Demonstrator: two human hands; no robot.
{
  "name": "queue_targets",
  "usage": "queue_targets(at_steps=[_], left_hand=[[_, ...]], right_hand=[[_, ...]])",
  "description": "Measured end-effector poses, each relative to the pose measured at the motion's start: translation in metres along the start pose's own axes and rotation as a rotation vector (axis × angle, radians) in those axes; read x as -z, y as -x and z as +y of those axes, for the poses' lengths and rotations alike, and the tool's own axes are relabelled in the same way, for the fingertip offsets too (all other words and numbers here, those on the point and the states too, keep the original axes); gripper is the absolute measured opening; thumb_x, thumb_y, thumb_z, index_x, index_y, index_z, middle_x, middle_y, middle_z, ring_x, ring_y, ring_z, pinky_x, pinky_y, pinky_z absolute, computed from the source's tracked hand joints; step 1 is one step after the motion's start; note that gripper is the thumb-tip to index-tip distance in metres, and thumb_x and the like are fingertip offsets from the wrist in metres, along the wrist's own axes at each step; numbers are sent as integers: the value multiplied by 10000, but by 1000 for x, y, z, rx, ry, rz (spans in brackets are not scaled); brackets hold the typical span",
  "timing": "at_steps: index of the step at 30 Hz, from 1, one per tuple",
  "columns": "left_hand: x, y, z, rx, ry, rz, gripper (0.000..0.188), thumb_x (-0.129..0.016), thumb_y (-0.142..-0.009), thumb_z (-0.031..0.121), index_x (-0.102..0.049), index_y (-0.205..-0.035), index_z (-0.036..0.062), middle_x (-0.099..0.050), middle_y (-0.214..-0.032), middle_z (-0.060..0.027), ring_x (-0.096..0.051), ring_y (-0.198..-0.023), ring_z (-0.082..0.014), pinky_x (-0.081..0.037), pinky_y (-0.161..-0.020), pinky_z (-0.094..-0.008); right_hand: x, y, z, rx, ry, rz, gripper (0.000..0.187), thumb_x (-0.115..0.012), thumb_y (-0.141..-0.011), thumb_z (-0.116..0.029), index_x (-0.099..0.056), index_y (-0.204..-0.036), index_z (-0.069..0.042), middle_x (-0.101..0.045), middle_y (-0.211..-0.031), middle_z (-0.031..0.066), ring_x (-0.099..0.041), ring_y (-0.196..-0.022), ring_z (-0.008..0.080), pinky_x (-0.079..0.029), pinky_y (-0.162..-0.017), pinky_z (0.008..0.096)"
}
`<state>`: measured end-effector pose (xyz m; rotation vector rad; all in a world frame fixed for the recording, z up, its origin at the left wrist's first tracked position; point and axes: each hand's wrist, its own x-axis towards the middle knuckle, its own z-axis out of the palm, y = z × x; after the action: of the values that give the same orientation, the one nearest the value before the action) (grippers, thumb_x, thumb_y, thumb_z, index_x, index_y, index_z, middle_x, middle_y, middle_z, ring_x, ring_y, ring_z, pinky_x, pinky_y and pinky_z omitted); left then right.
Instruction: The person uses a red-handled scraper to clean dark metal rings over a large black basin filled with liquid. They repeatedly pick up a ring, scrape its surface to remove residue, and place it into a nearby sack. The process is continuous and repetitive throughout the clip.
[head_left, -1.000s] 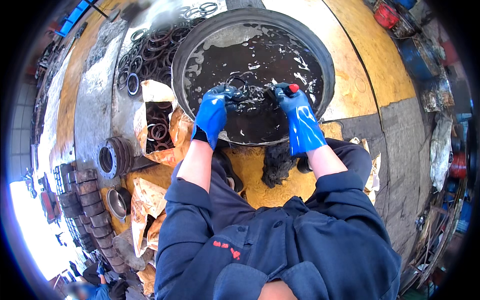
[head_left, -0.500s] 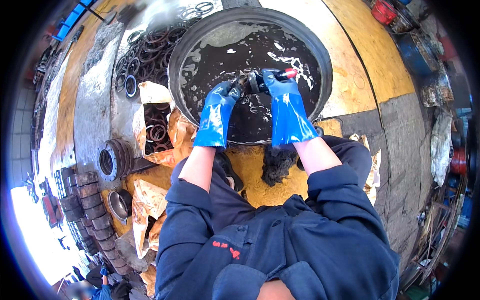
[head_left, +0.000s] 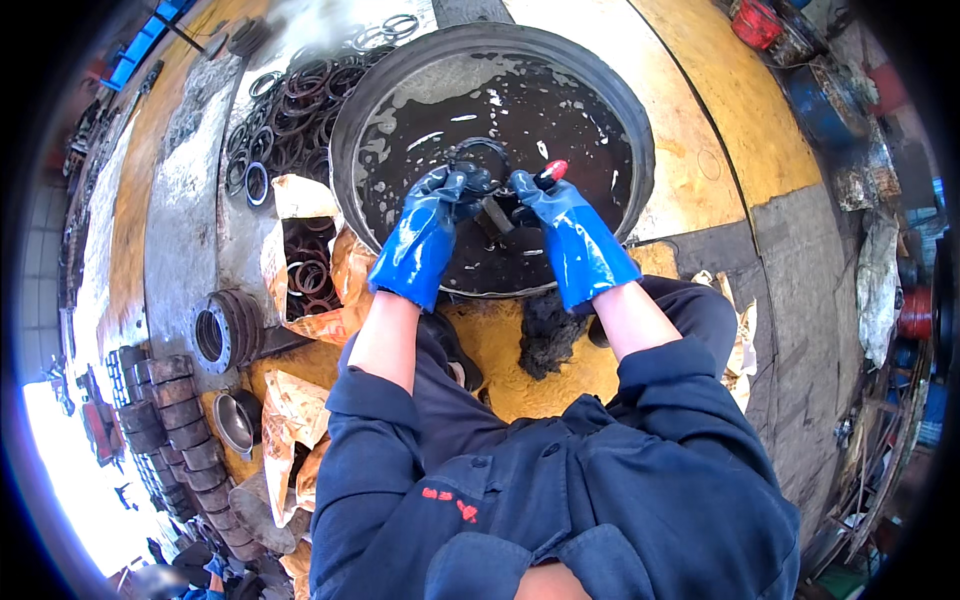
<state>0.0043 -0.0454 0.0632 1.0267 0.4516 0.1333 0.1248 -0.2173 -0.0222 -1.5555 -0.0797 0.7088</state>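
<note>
Both my hands wear long blue rubber gloves and are over a wide round tub (head_left: 345, 130) of dark liquid. My left hand (head_left: 432, 205) is closed on a dark ring (head_left: 490, 143), whose far edge arches up beyond the fingers. The ring's near part is hidden by the gloves. My right hand (head_left: 555, 215) grips a brush (head_left: 552, 173) with a red handle end sticking up past the thumb. Its greyish flat part points down toward the left, between the gloves; the bristles are hard to make out.
A heap of dark rings (head_left: 290, 110) lies left of the tub, with an open paper sack (head_left: 350, 270) of rings nearer me. Farther left stand flanged rings (head_left: 222, 330), a metal bowl (head_left: 237, 420) and stacked dark cylinders (head_left: 180, 400). A dark rag (head_left: 548, 340) lies between my feet.
The ring now shows above my left glove. My right hand has turned and the brush now slants down between the gloves. Both hands have moved slightly nearer me.
</note>
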Motion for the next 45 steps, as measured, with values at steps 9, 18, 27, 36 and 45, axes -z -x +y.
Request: queue_targets(at_steps=[9, 18, 27, 36, 45], left_hand=[[41, -43, -43, -485, -1013, 7, 443, -781, -932, 123, -675, -1353, 35, -750, -1268, -143, -727, -1166, -248, -578, -990, -353], [37, -46, -38, -112, -1334, -226, 278, -687, -981, 246, -732, -1235, 143, -740, -1183, -139, -692, -1095, -351, -550, -954, -426], [45, -20, -28, -28, -737, 72, 290, -649, -996, 218, -750, -1136, -15, -755, -959, -112, -655, -877, -181, -503, -854, -343], [43, -21, -29, -111, -855, 177, 292, -676, -1010, 259, -737, -1120, -6, -751, -990, -189, -692, -889, -319, -514, -867, -403], [28, -11, -14, -198, -845, 169, 291, -688, -998, 201, -724, -1184, -21, -756, -1061, -206, -722, -986, -315, -532, -907, -389]], right_hand=[[3, 15, -46, 6, 943, -155, 414, -775, -918, -448, -773, -1205, -149, -796, -1057, 143, -759, -1023, 334, -574, -915, 415], [2, 7, -16, 298, 1148, 15, 257, -739, -945, -358, -773, -1137, -190, -782, -1076, 120, -752, -992, 329, -578, -910, 413], [-19, 27, -44, 326, 30, 31, 297, -797, -974, -272, -785, -1159, -40, -794, -1035, 46, -729, -949, 121, -578, -880, 302], [-25, 31, -63, 86, 537, 176, 233, -759, -989, -234, -789, -1134, -54, -799, -1008, 67, -735, -901, 133, -573, -848, 317], [-32, 21, -38, 936, 876, 71, 277, -797, -891, -217, -774, -1163, -165, -786, -1119, 82, -760, -994, 294, -616, -867, 408]])
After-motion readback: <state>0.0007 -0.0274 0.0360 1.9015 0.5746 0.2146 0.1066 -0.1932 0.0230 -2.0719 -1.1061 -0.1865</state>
